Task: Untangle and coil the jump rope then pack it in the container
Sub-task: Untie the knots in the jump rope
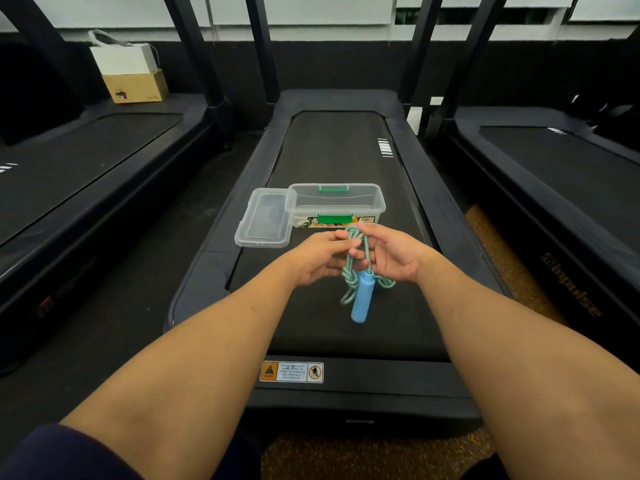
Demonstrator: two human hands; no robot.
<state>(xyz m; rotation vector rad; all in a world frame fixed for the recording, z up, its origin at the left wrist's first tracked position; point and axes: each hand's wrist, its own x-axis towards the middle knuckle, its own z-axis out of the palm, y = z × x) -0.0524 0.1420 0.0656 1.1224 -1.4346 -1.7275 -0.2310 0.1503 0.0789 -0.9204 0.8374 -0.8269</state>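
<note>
A green-and-blue braided jump rope (350,271) hangs in loops between my two hands above the treadmill belt (332,157). Its light blue handle (362,299) dangles below them. My left hand (317,259) pinches the rope at its top with thumb and fingers. My right hand (391,254) holds the rope from the other side, fingers curled round the strands. Just beyond my hands stands the clear plastic container (335,204) with green latches, open and empty. Its clear lid (263,218) lies flat to its left.
Black treadmills (86,161) flank the middle one on both sides, with upright frame posts at the back. A cardboard box (135,86) with a white box on top sits at the far left. A warning sticker (291,371) marks the near end of the treadmill.
</note>
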